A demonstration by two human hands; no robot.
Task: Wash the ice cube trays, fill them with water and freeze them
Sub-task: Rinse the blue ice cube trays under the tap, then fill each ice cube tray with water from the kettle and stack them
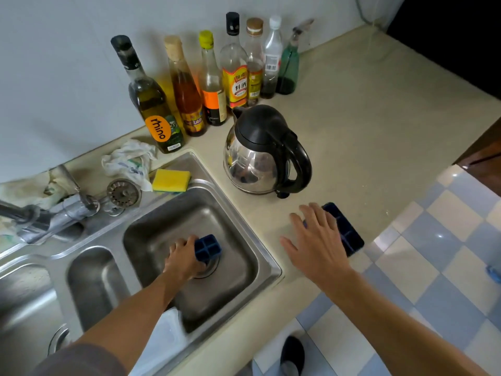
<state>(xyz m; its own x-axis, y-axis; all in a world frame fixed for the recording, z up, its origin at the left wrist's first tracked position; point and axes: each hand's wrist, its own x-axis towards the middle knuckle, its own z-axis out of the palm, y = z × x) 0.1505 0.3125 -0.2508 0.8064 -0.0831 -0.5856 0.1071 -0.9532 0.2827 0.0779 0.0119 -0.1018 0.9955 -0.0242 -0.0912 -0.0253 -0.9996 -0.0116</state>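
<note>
Left forearm comes in from bottom-left, grey sleeve (81,359) at the elbow, reaching down into the right basin of the sink (233,289). Left hand (184,256) is knuckles-up, fingers curled round one end of ice tray #1 (208,248), just over the drain. Four square cells show; the rest is under the hand.

Right arm is extended over the counter (352,131). Right hand (317,240) is palm down, fingers straight and spread, lying over ice tray #2 (349,237), no grip. That tray sits flat near the counter's front edge.

Trays: 2, dark blue, rectangular, gridded.

Sink: brushed stainless, 3 recesses visible. Counter: beige, speckled.

Kettle (260,153): 1, polished steel body, black lid and handle, behind the right hand.

Bottles (211,77): 7, in a row along the wall.

Sponge (170,180): 1, yellow, on the sink rim, beside a round metal strainer (124,192) and a crumpled white cloth (130,161).
</note>
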